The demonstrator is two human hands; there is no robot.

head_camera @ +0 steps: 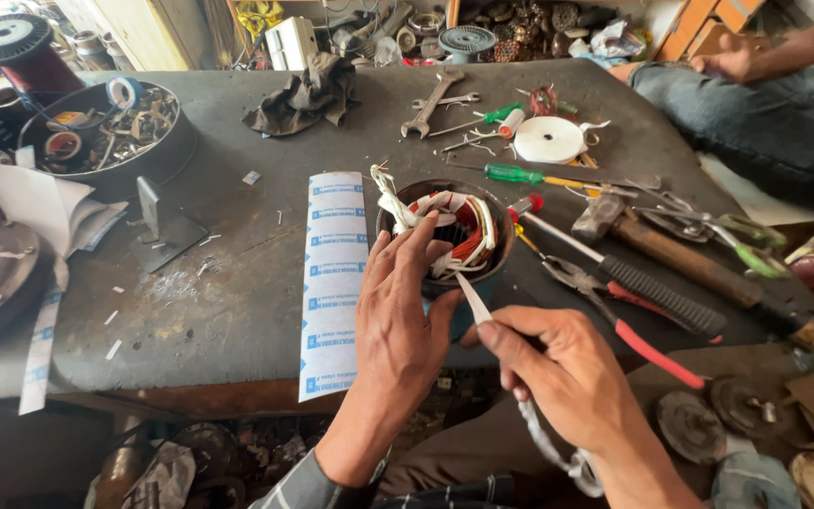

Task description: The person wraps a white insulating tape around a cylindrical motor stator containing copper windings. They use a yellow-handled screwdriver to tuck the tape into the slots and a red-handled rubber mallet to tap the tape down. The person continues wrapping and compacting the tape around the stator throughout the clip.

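Stator (445, 231) with red and white windings sits near the front edge of the dark workbench (237, 311), pretty much dead centre. Left hand (402, 320) is laid over its near rim, fingers spread and resting on the coil bundle, so it's steadying it rather than closed around anything. Right hand (558, 372) is pinched shut on a thin white strip (473, 300), thumb and fingers clamped on the lower end, with the tip poking into the stator's front edge. A white cord hangs down below that wrist.

Just left of the stator there's a long sheet of white insulation paper (333, 283) with blue print, hanging over the bench edge. To the right: red-handled pliers (614, 311), a hammer (680, 259), a green screwdriver (520, 175), a roll of white tape (548, 139). Further back, a couple of spanners (433, 102) and a dark rag (308, 94). Round tin of odds and ends (110, 132) at far left. Another person's leg and hand show at the top right corner.
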